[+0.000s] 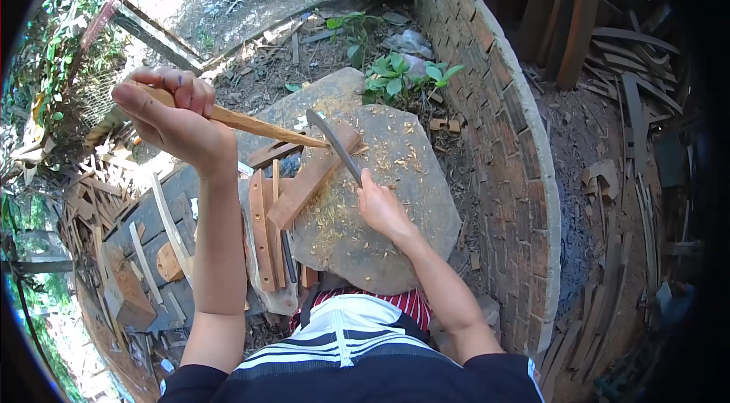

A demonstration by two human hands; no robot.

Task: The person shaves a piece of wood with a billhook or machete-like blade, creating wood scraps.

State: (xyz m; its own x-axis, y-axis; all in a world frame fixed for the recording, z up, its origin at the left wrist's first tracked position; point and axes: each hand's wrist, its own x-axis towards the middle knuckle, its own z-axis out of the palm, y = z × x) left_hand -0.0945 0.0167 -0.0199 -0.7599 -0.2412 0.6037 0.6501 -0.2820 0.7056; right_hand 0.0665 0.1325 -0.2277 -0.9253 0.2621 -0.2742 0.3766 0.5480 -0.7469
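Note:
My left hand (173, 118), raised at the upper left, is closed around one end of a long, pale wooden stick (262, 125). The stick slants down to the right, and its far end lies over a reddish-brown wooden block (303, 191). In my right hand (380, 207) is the handle of a knife with a long, dark blade (331, 138). Its blade crosses the block right at the stick's far end. Beneath them is a broad grey work slab (430, 209), scattered with yellowish wood shavings (327, 224).
Left of the block stand a brown wooden strip with holes (261, 239) and a dark board (156, 217) carrying offcuts. A curved brick wall (506, 122) runs along the right. Leafy plants (395, 74) grow behind the slab, and scrap wood (99, 198) is piled at the far left.

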